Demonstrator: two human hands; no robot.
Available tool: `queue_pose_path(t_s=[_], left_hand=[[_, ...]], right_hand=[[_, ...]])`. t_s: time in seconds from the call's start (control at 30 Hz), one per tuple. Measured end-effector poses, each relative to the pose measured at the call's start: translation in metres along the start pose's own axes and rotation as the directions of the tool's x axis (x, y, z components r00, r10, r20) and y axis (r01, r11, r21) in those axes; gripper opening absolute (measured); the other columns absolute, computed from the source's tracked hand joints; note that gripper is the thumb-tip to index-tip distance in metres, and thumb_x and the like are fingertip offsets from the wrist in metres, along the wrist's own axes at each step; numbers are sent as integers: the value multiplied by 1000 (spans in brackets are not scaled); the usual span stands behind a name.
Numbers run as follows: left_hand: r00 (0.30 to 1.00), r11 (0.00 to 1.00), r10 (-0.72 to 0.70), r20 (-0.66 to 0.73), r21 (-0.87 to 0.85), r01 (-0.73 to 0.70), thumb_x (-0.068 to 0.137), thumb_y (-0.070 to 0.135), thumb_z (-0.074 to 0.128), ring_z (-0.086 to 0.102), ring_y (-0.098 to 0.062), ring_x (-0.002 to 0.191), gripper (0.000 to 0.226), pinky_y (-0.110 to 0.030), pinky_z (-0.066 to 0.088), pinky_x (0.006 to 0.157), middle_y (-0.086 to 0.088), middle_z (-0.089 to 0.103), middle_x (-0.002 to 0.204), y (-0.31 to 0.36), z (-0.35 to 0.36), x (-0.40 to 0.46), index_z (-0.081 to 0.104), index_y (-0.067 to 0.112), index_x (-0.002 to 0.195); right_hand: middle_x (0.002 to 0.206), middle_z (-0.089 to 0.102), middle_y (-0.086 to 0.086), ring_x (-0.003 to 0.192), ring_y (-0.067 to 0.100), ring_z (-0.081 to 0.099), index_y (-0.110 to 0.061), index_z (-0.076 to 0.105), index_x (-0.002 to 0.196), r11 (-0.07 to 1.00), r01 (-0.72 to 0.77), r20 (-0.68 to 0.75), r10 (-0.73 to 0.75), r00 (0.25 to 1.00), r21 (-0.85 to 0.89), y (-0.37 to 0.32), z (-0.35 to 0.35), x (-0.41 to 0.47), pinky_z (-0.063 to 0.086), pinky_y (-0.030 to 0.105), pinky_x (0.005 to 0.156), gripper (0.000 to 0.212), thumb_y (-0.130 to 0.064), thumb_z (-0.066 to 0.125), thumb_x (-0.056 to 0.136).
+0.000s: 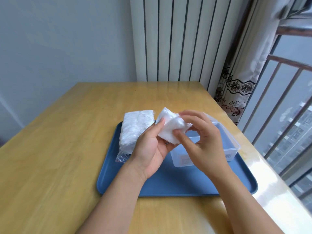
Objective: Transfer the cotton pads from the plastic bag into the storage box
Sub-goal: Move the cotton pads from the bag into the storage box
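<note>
On the wooden table [67, 132], both hands' fingers [181, 141] pinch cotton pads [170, 129] above the storage box [231, 149]

1. Storage box [231, 147] is open on top, but both hands, left hand [150, 149] and right hand [202, 141], hover w/ a wad of cotton pads [170, 129] over its left part.
2. Plastic bag [133, 130] blocks the tray's [168, 183] left-rear corner.
3. Tray front is free.
4. Counter [59, 141] at left is free; at right, a window railing [283, 115] is near the edge.
</note>
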State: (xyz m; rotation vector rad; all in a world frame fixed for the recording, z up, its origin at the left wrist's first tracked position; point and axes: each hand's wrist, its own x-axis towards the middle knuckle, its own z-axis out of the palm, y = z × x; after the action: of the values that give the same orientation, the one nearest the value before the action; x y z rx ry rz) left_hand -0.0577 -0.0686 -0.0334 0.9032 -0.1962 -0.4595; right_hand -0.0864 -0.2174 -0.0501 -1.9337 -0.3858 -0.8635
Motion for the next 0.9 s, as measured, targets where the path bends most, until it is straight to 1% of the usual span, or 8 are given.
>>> queue_pose_path(t_s=[0.13, 0.23, 0.33, 0.5, 0.6, 0.7, 0.8, 0.9], left_hand=[[997, 997, 38, -62, 66, -34, 105, 27, 43, 68, -21, 100, 30, -34, 57, 87, -10, 72, 115, -1, 0, 1, 67, 14, 118], [997, 988, 25, -76, 156, -13, 105, 28, 45, 65, -22, 104, 33, -34, 55, 85, -16, 69, 124, -1, 0, 1, 65, 13, 126], [999, 981, -11, -48, 193, 20, 104, 31, 44, 65, -29, 113, 42, -41, 49, 99, -24, 66, 129, -2, 1, -1, 65, 4, 128], [997, 982, 18, -74, 187, -4, 104, 28, 44, 61, -36, 125, 41, -45, 49, 105, -24, 68, 125, -4, 1, 1, 66, 0, 124], [996, 985, 24, -87, 174, -8, 105, 27, 42, 63, -33, 123, 40, -46, 49, 104, -22, 69, 125, -4, 2, 1, 68, 2, 121], [997, 987, 32, -77, 157, -20, 105, 26, 41, 67, -27, 113, 38, -44, 51, 100, -18, 71, 123, -3, 4, 0, 70, 5, 119], [996, 987, 46, -75, 158, -34, 105, 29, 40, 67, -23, 107, 38, -40, 53, 93, -15, 72, 120, -4, 7, -1, 70, 9, 119], [996, 993, 56, -73, 107, -48, 107, 40, 35, 72, -16, 95, 46, -28, 59, 73, -6, 76, 108, -7, 11, -3, 73, 15, 114]], right_hand=[[102, 75, 4, 103, 19, 69, -15, 73, 93, 976, -75, -16, 80, 997, 205, -6, -7, 3, 52, 33, 85, 16, -4, 75, 82], [91, 76, 5, 85, 24, 69, -16, 73, 92, 896, -183, 93, 158, 983, 404, -9, -15, 7, 55, 41, 77, 11, -9, 73, 82], [89, 75, 9, 76, 26, 67, -12, 73, 99, 917, -244, 210, 183, 960, 316, -6, -15, 7, 53, 46, 67, 17, -9, 75, 83], [87, 75, 7, 73, 23, 67, -14, 70, 101, 933, -273, 182, 233, 955, 234, 1, -13, 8, 52, 47, 67, 27, -12, 82, 77], [92, 73, 5, 81, 29, 70, -20, 69, 104, 938, -277, 113, 258, 959, 208, 1, -12, 8, 58, 50, 72, 36, -10, 86, 73], [111, 66, -5, 99, 15, 65, -26, 65, 122, 967, -243, 89, 236, 968, 83, 1, -13, 7, 57, 36, 81, 52, -16, 83, 75], [139, 56, -8, 129, 11, 53, -21, 50, 143, 986, -160, 160, 150, 976, 53, -6, -6, 3, 47, 24, 98, 64, -9, 65, 83], [152, 46, -7, 143, 13, 41, -19, 34, 155, 987, -152, 256, 133, 958, 56, -14, 10, -4, 45, 32, 103, 77, -2, 51, 82]])
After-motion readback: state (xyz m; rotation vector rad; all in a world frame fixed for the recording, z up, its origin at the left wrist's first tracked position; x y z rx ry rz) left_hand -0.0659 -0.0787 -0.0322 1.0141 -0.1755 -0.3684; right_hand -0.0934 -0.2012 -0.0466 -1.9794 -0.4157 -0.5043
